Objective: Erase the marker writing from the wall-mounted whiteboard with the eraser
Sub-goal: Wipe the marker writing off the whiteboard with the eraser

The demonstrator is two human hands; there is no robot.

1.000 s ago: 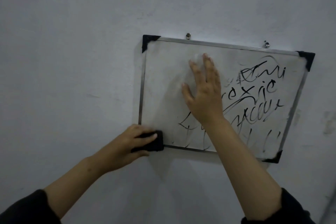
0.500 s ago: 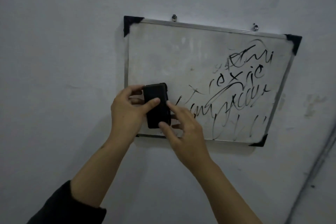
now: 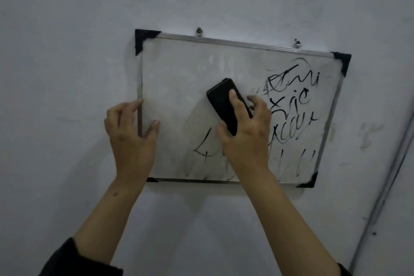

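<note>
1. Your right hand (image 3: 246, 134) grips the eraser (image 3: 226, 105): the index finger lies along its black back, the thumb wraps the lower left end, and the other fingers curl round the right edge.
2. Eraser sits tilted, upper end leaning left, against the whiteboard (image 3: 179, 87) near the middle of the panel. Whether its pad is pressed flat you cannot tell from this angle.
3. Your right forearm rises from the lower right and crosses the board's bottom edge; the wrist is nearly straight.
4. Your left hand (image 3: 132, 134) rests at the board's left edge, fingers loosely bent. The thumb tip lies on the white surface, the index tip touches the metal frame (image 3: 140, 87), and the remaining fingers lie on the wall (image 3: 67, 74) beside it. It holds nothing.
5. Your left forearm comes up from the lower left, with a dark sleeve (image 3: 74, 260) at the picture's bottom.
6. Marker writing (image 3: 295, 96) covers the board's right half, just beside your right hand; fainter strokes (image 3: 201, 152) run along the lower middle, partly hidden by your wrist.
7. Board's left half shows only grey smears.
8. Two hooks hold the top rail: one (image 3: 199, 31) left, one (image 3: 297, 43) right. Black corner caps (image 3: 143, 40) mark the frame.
</note>
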